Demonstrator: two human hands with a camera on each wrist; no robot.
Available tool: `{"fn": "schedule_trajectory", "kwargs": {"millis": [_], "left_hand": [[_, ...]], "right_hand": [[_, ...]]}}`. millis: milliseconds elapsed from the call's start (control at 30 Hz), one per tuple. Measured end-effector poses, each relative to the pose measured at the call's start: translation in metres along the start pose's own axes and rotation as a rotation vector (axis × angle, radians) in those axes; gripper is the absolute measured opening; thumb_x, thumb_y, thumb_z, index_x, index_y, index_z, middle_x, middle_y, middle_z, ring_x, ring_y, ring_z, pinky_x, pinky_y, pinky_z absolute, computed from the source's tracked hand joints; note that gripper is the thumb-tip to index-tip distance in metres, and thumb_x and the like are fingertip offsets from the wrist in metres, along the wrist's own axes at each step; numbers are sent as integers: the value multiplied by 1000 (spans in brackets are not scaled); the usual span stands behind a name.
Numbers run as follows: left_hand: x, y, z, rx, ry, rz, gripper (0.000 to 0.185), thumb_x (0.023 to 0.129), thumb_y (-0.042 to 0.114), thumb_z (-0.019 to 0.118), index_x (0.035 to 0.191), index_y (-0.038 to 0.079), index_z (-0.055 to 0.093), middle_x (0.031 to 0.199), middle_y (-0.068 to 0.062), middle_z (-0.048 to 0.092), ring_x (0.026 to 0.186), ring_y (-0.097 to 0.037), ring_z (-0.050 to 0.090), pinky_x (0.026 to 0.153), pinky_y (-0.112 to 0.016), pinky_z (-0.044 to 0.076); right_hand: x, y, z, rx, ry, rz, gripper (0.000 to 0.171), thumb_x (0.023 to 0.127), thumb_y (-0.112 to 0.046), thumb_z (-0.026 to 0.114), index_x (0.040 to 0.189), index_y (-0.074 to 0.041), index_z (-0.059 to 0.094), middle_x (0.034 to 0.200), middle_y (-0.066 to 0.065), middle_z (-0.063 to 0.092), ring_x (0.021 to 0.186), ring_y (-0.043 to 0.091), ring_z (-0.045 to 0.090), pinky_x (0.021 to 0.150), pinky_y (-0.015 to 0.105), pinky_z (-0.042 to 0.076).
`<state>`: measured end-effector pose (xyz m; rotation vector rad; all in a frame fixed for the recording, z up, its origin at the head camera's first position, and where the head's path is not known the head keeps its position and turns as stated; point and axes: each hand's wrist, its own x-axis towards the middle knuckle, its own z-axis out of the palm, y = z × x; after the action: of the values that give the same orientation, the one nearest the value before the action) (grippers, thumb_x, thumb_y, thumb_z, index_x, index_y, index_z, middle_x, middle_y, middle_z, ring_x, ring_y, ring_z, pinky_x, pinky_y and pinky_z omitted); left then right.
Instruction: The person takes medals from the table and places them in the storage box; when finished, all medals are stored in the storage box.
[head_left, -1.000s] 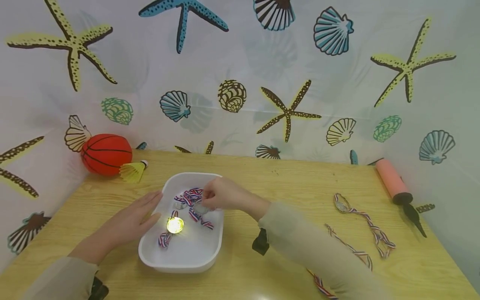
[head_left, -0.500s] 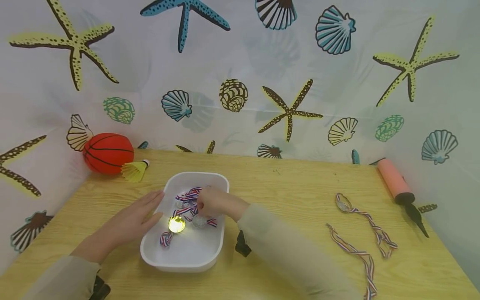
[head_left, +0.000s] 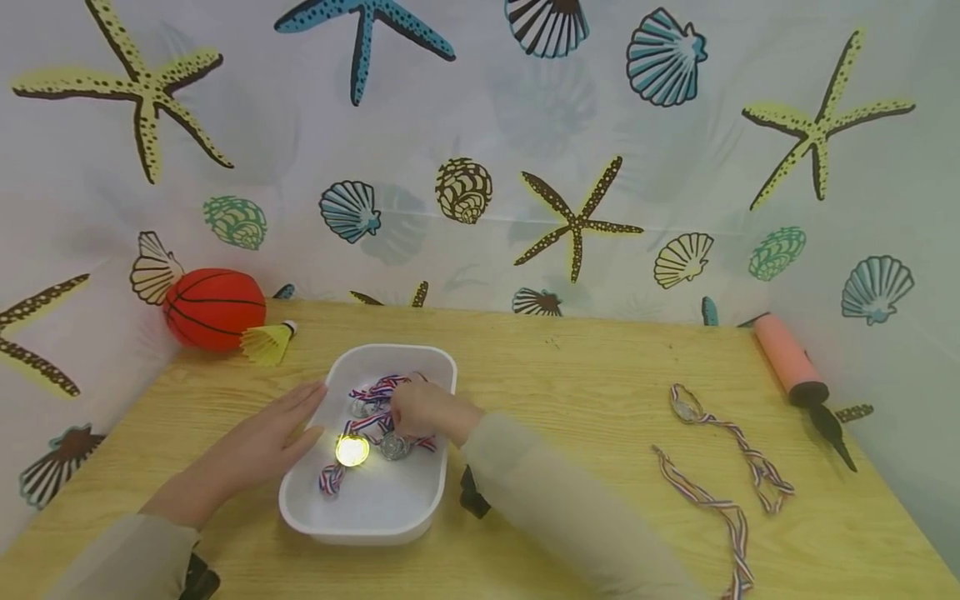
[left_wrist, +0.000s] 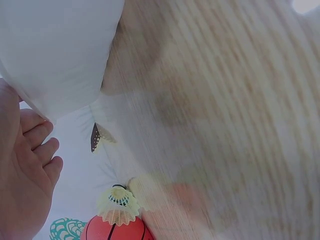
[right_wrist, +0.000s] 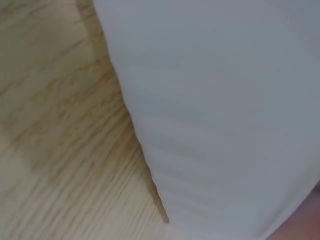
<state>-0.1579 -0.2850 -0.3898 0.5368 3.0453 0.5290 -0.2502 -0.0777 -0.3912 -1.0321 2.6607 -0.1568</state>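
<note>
A white plastic tub point(head_left: 375, 521) stands on the table, with several medals on striped ribbons inside. My left hand point(head_left: 258, 442) lies against the tub's left rim with its fingers extended. In the left wrist view, the left fingers point(left_wrist: 37, 132) touch the tub's outer wall point(left_wrist: 55, 55). Inside the tub's right side, my right hand point(head_left: 427, 410) has its fingers curled at the ribbon of a silver medal point(head_left: 394, 447), apparently pinching it; the fingertips are hidden. A shiny gold medal point(head_left: 352, 451) lies to its left. Another silver medal point(head_left: 362, 408) lies farther back.
Right of the tub, a medal with a twisted ribbon point(head_left: 738, 442) and a second ribbon point(head_left: 705, 500) lie on the table. A red toy basketball point(head_left: 213, 308) and a yellow shuttlecock point(head_left: 266, 343) sit at back left. A pink cylinder with a black nozzle point(head_left: 791, 358) lies at right.
My right hand has moved slightly down and left inside the tub, and the silver medal beneath it has shifted toward the front. The left hand stays at the rim.
</note>
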Motion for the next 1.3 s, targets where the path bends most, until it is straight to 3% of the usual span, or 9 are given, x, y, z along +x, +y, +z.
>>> {"fn": "schedule_trajectory", "kwargs": {"millis": [200,467,600,767,1033,1300], "left_hand": [[1,0,0,-1,-1,0,60,96,32,47,140,-5,30,144,-26,25,129,-45,24,102,-58,23],[1,0,0,-4,3,3,59,96,30,48,140,-5,31,144,-26,26,130,-44,24,102,-57,23],[2,0,0,-8,2,6,60,96,31,48,140,-5,31,144,-26,25,130,-44,24,101,-58,23],[1,1,1,2,10,7,60,96,32,46,140,-5,31,144,-26,26,129,-44,24,102,-57,23],[1,-2,2,11,12,7,60,97,34,45,140,-5,30,144,-26,25,129,-44,25,102,-58,23],[2,-1,3,-4,-2,-5,61,97,35,44,141,-4,29,145,-26,24,130,-44,23,102,-58,22]], "right_hand": [[1,-1,5,19,-1,35,15,78,-9,69,66,-9,60,64,-3,55,57,9,51,48,18,42],[0,-1,7,-48,23,13,22,77,-12,72,64,-12,54,63,-5,52,59,10,48,54,19,42],[-3,1,3,-50,50,-28,17,77,-14,72,65,-12,60,63,-6,54,62,9,47,59,18,41],[-13,3,-17,45,119,-121,9,82,-17,68,76,-11,68,70,-7,58,68,7,50,62,15,40],[-62,9,-73,259,249,-241,9,88,-18,64,86,-10,66,75,-5,60,70,8,53,62,16,44],[-130,39,-108,386,480,-244,8,87,-17,64,89,-9,65,74,-4,59,67,9,52,61,21,46]]}}
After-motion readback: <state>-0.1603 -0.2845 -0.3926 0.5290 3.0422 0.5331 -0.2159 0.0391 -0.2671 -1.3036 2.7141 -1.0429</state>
